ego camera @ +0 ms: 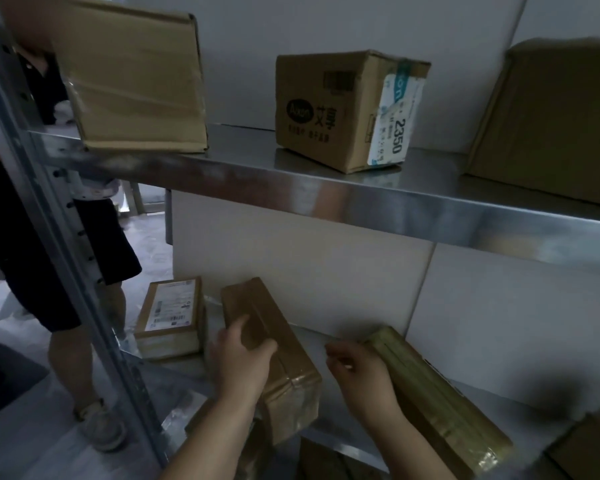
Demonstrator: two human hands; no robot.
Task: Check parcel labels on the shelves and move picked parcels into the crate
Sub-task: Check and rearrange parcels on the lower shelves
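Observation:
On the lower shelf (312, 337) lies a long taped brown parcel (257, 320). My left hand (239, 358) grips it across the top, thumb on its left side. To the right lies a second long parcel (437, 400), wrapped in yellowish tape. My right hand (357, 372) rests at its near-left end, fingers curled against its edge. A smaller parcel with a white label (170, 315) sits at the shelf's left end. No crate is in view.
The upper steel shelf (326, 188) carries a plain box (132, 74), a printed box with a label reading 2350 (347, 109) and a large box (551, 123) at the right. Another person (56, 258) stands left of the shelf post (66, 237). More cardboard (326, 462) shows below.

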